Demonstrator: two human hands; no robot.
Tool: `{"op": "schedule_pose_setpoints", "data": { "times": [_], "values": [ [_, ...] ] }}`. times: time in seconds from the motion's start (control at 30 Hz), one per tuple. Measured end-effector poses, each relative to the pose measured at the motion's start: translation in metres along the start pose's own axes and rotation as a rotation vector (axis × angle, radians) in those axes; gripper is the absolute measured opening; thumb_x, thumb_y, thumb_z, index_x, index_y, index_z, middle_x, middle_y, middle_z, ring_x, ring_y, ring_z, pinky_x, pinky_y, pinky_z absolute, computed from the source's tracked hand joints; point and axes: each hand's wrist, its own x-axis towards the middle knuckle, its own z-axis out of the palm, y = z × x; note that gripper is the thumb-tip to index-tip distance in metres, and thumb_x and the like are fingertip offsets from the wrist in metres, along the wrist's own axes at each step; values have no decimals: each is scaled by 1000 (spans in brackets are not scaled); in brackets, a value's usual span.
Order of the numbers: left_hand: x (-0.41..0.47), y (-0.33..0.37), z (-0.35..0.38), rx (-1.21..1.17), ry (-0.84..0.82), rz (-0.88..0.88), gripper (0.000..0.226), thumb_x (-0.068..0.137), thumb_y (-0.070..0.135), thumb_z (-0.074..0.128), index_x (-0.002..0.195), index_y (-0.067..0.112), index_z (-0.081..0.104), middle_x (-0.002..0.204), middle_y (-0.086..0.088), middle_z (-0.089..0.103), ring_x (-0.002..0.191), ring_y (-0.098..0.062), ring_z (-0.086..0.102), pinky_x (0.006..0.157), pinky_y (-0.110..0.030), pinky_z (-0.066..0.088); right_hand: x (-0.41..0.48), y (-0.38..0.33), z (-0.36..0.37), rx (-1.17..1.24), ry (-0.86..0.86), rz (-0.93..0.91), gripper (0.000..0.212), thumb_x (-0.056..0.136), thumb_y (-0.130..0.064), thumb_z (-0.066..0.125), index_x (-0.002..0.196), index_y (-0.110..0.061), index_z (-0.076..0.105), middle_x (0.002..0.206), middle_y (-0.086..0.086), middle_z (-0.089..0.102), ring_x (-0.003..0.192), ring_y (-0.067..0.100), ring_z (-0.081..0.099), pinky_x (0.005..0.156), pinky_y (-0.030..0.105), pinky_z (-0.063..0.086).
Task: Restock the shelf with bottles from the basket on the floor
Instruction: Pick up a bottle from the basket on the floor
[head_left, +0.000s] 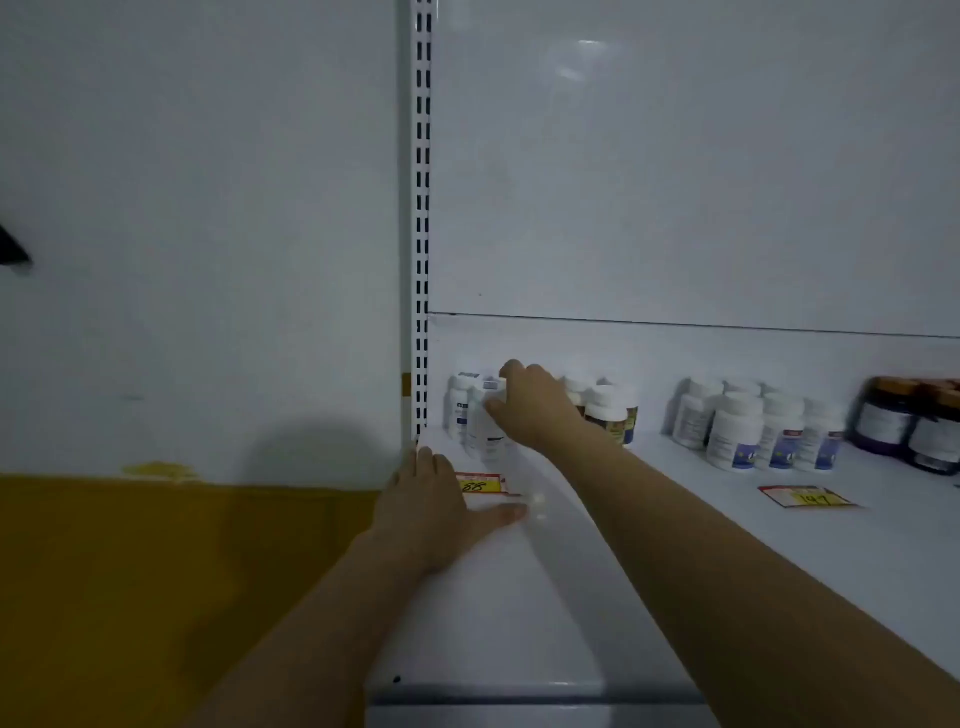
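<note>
A white shelf (519, 597) runs from the lower middle to the right. At its far left corner stand a few white bottles (458, 410). My right hand (535, 405) reaches over the shelf and grips one white bottle (491, 434) at the front of that group, which looks upright on the shelf. My left hand (431, 509) lies flat on the shelf's left edge, fingers spread, holding nothing. The basket is out of view.
Behind my right hand stand dark-labelled bottles (610, 413). Further right are several white bottles with blue labels (737, 431) and dark jars (914, 428). Price tags (480, 486) (805, 497) lie on the shelf. A slotted upright (422, 218) borders the left.
</note>
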Motion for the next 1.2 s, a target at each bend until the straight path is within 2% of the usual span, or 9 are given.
{"op": "schedule_pose_setpoints", "data": {
  "times": [0.17,0.4,0.57,0.7,0.8,0.87,0.93,1.0,1.2],
  "values": [
    [8,-9,12,-99,-126,-31,143,36,103,20,147,12,18,148,-12,30,137,-26,27,114,-42,26,16,-5,13,45,-31,43,46,97,-32,44,133,-5,37,130,20,41,119,37,43,96,39,38],
    [2,-2,6,-44,-190,-59,129,58,93,32,150,6,6,157,-11,10,145,-25,8,118,-40,10,18,-11,18,107,-28,65,35,97,-26,44,123,-2,44,124,19,46,111,33,50,85,34,41],
    [-1,-2,3,-69,-150,-42,127,56,93,32,148,7,13,153,-12,21,142,-26,19,117,-41,19,11,-14,-14,139,-61,31,37,94,-27,52,123,-4,49,123,15,53,108,28,53,82,32,45],
    [-3,2,-5,-111,-80,-48,122,64,89,30,150,10,-5,158,-12,2,146,-26,5,119,-42,10,3,-16,-54,172,-16,-38,49,89,-34,61,129,-7,51,128,13,55,112,26,54,90,31,46],
    [0,5,-12,-121,39,-3,123,59,89,27,150,11,0,158,-11,7,145,-25,10,118,-42,14,-3,-18,-83,202,-18,-77,51,87,-35,64,129,-9,52,128,11,55,109,25,56,94,35,49],
    [6,8,-20,-309,71,67,112,61,85,38,148,18,18,151,-7,30,138,-24,30,112,-41,31,-7,-19,-96,263,-49,-102,46,87,-32,65,126,-10,54,123,8,56,103,23,59,88,34,53],
    [11,15,-33,-607,62,139,81,68,71,59,133,29,37,128,9,52,114,-12,52,91,-27,48,-10,-19,-102,369,-90,-120,42,87,-29,65,124,-12,55,120,8,58,99,21,61,82,29,55],
    [13,24,-48,-795,9,170,56,77,42,71,123,29,41,112,15,52,95,-4,54,71,-11,44,-12,-18,-106,455,-117,-135,39,87,-27,65,122,-13,56,118,7,61,98,19,63,79,25,55],
    [11,28,-61,-1010,10,198,30,83,22,68,107,25,51,101,9,59,89,-6,58,72,-14,45,-19,-11,-109,564,-141,-105,31,84,-37,67,106,-17,57,103,1,65,88,13,65,73,23,56]
  ]
}}
